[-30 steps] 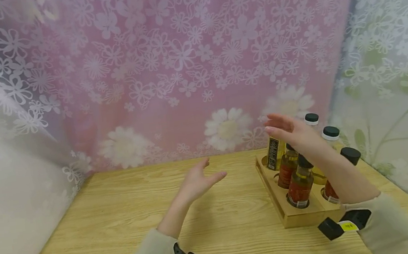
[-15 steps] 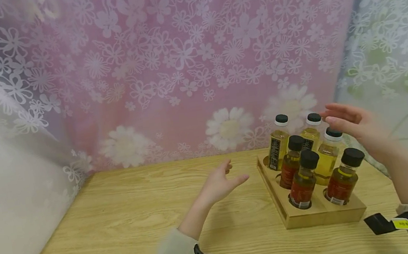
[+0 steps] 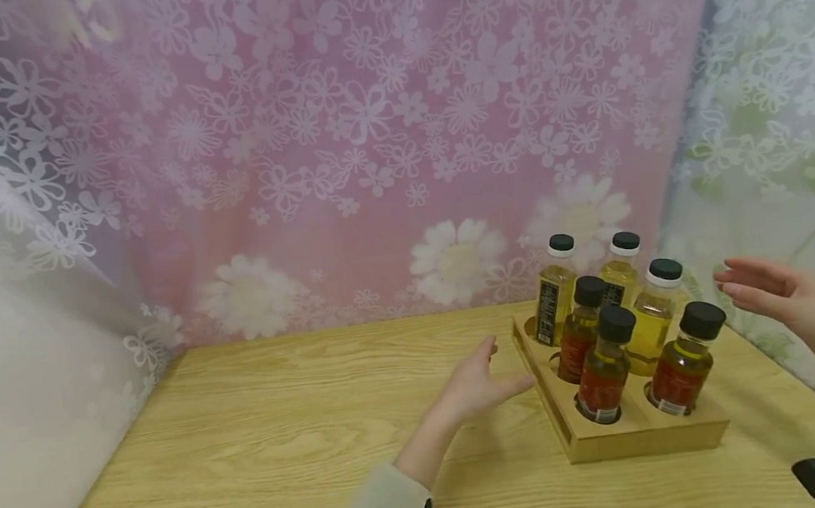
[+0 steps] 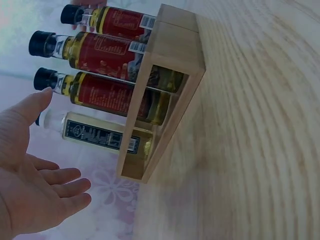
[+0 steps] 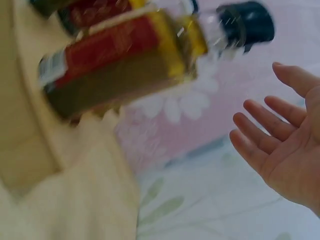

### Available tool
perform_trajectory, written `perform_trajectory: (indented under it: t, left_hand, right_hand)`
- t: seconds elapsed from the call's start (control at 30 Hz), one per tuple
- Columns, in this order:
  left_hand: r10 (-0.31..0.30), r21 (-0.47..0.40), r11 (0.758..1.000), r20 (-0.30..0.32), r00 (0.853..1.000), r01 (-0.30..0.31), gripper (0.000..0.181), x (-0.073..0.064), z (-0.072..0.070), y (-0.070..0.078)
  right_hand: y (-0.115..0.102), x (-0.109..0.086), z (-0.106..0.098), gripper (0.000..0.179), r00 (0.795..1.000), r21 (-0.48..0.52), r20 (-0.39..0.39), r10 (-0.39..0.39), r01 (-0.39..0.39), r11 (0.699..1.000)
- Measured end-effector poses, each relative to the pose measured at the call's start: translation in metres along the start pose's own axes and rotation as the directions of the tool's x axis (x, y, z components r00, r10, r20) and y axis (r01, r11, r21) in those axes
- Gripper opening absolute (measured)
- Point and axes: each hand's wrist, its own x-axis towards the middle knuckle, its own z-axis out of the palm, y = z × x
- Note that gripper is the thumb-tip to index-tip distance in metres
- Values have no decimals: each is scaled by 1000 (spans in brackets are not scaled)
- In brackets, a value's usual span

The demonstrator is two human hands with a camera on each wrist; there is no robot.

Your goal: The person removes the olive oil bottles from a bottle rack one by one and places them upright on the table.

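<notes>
A wooden bottle rack [image 3: 643, 441] stands on the right side of the table with several oil bottles upright in its round holes. Three have red labels and black caps, among them a front bottle [image 3: 603, 378]; three hold pale yellow oil, like the back-left bottle [image 3: 554, 296]. My left hand [image 3: 477, 387] is spread just left of the rack, thumb toward its side, holding nothing. To the right of the bottles hovers my right hand [image 3: 798, 302], fingers loosely extended and apart from them. In the right wrist view a red-labelled bottle [image 5: 125, 62] looms beside that open palm.
The wood-grain table [image 3: 264, 455] stretches left of the rack. A pink floral curtain [image 3: 367, 166] hangs behind it, with a pale floral curtain [image 3: 804, 158] along the right side and a white one [image 3: 14, 374] on the left.
My right hand has swept from above the bottles to the rack's right side and come lower. My left hand has moved right, toward the rack's left side. The rack and bottles stay put.
</notes>
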Motion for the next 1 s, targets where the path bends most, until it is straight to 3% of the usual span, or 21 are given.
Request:
perform_trajectory:
  t: [0.17, 0.23, 0.43, 0.6, 0.73, 0.83, 1.0]
  left_hand:
    - [-24, 30, 999, 21, 999, 23, 92, 6, 20, -5]
    - [-31, 43, 999, 48, 998, 29, 94, 8, 28, -7]
    - [-28, 66, 998, 122, 992, 20, 99, 11, 42, -10]
    - [7, 65, 998, 154, 988, -17, 97, 11, 46, -9]
    - [0, 85, 996, 176, 984, -16, 97, 10, 49, -8]
    - [-19, 103, 995, 187, 982, 0, 96, 10, 51, -8]
    - [-46, 118, 993, 210, 977, 22, 94, 11, 53, -8]
  right_hand:
    - [32, -16, 5, 67, 989, -161, 81, 126, -112, 981]
    - [43, -22, 9, 68, 982, -168, 125, 140, -118, 979]
    - [68, -33, 22, 61, 956, -55, 275, 101, -89, 995]
    - [78, -34, 33, 58, 895, 58, 429, 127, -167, 984]
    - [83, -34, 41, 44, 865, 117, 491, 101, -180, 977]
    - [84, -34, 49, 46, 868, 87, 488, 92, -153, 984]
    - [81, -32, 58, 64, 879, -28, 463, 118, -118, 993]
